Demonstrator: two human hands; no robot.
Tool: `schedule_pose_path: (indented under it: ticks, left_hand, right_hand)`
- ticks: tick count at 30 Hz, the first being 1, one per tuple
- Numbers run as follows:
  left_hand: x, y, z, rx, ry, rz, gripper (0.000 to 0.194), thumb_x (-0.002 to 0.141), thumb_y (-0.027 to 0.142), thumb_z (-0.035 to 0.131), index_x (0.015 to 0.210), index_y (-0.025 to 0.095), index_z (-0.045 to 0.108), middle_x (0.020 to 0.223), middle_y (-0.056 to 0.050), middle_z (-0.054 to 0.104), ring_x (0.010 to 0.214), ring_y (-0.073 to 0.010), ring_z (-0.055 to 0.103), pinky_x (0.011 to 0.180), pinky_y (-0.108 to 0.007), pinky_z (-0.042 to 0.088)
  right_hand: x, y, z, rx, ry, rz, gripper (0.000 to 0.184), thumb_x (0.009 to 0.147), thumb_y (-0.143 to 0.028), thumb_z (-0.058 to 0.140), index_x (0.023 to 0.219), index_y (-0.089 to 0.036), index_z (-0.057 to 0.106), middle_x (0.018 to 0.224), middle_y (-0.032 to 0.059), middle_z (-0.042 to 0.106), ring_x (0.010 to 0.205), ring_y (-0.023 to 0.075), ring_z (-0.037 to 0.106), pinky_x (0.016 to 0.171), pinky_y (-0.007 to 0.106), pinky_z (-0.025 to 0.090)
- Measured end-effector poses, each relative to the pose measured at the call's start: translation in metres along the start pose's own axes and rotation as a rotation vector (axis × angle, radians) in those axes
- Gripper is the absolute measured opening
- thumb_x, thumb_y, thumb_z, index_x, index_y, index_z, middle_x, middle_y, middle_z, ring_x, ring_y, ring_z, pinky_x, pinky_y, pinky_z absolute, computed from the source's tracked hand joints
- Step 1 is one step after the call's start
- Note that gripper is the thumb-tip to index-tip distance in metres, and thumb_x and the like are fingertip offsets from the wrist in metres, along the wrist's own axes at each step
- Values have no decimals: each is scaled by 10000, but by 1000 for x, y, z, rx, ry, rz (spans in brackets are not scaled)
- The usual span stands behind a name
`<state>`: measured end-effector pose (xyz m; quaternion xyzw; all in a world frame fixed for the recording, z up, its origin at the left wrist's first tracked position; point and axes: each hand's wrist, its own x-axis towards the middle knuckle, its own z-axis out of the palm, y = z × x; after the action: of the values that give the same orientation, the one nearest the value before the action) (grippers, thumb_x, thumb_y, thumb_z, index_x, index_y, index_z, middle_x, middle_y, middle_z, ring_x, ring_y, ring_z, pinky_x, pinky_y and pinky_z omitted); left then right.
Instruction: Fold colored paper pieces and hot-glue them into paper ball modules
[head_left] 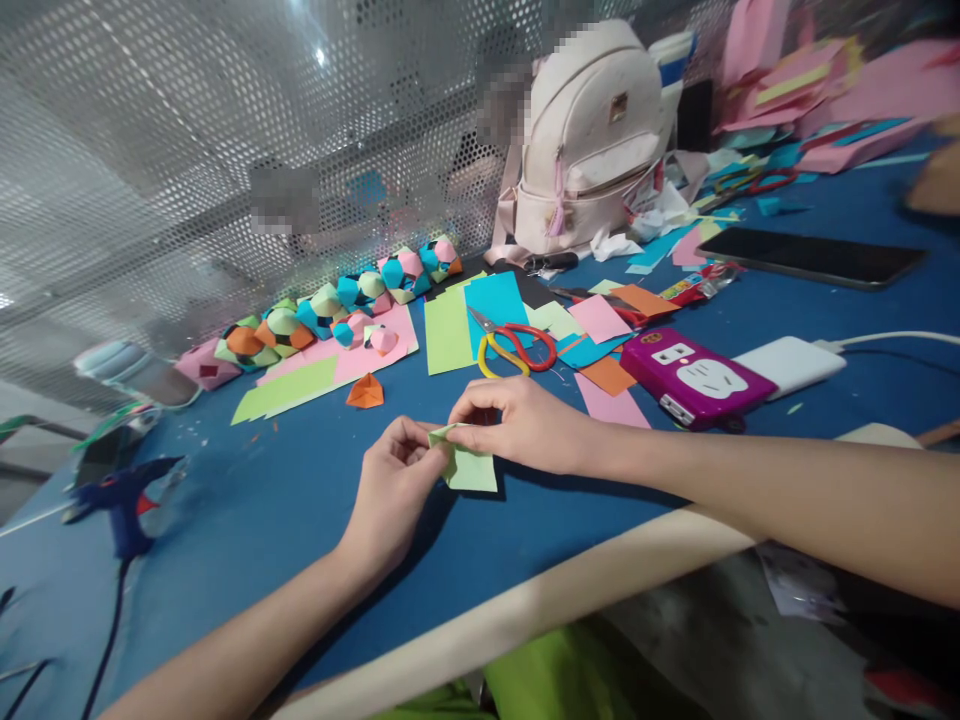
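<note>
Between my two hands is a small light green paper square (474, 472), held just above the blue table near its front edge. My left hand (394, 475) pinches the paper's upper left corner between thumb and fingers. On the top edge, my right hand (510, 425) grips with thumb and bent fingers, partly hiding the paper. A small folded orange paper piece (365, 391) sits on the table beyond my left hand. Just past my right hand lie scissors (517, 345) with one red and one yellow handle loop, resting partly on blue paper (496, 305).
A row of folded paper balls (322, 308) lines the back by a perforated metal screen. At left stands a blue glue gun (127, 505) with its cord. A purple power strip (694, 378), black phone (814, 255) and pale backpack (592, 140) are at right.
</note>
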<state>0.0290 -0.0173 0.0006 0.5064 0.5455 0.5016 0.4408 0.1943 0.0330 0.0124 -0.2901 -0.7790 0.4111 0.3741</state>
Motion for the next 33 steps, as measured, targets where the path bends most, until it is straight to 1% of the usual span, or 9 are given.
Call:
schedule_pose_path:
  ticks: [3,6,8,9,12,14,23,33]
  left_hand:
    - [1,0,0,-7,22,-14,209,686,218,684,635,165,488,704,0,645,597,-87,497,560,-215,362]
    - [2,0,0,-19,63,-20,213,674,198,685,626,167,480,639,35,593,560,-70,466,549,-207,352]
    - [2,0,0,-20,76,-24,208,672,186,683,627,167,481,628,48,576,551,-63,454,552,-204,352]
    - [2,0,0,-20,76,-24,206,673,181,681,627,167,481,634,48,578,554,-63,456,555,-205,354]
    - [2,0,0,-15,56,-21,198,677,166,667,626,167,476,668,34,610,573,-69,478,564,-210,360]
    - [1,1,0,-8,40,-20,195,684,165,660,626,168,474,692,21,631,587,-76,493,569,-214,365]
    - [0,0,0,3,11,-17,194,700,183,671,643,167,486,732,7,651,619,-85,508,583,-218,375]
    - [-1,3,1,4,-17,-8,237,701,250,699,637,174,483,740,-1,652,644,-104,525,607,-233,397]
  right_hand:
    - [0,2,-1,6,-22,-3,102,797,-221,634,730,-144,642,705,-8,596,661,97,528,607,215,393]
    - [2,4,-3,31,-66,-1,262,881,-319,524,726,-143,639,713,1,577,682,108,527,622,228,394]
    - [3,5,-5,30,-75,9,345,919,-333,447,709,-139,639,706,3,556,685,111,520,627,233,392]
    - [4,6,-5,25,-79,13,336,917,-320,451,715,-136,647,712,4,555,691,111,522,636,234,394]
    - [4,6,-5,-3,-87,16,192,857,-242,548,776,-134,684,758,5,582,709,106,539,669,227,406]
    - [4,5,-5,-21,-74,12,149,836,-212,574,803,-137,699,780,8,602,707,101,546,670,220,408]
    - [4,5,-6,-68,-26,-52,111,801,-138,611,724,-127,691,713,-3,601,645,78,517,616,206,386]
    - [1,4,-2,-46,42,-69,126,781,-129,635,656,-131,648,673,-9,594,628,78,521,595,206,390]
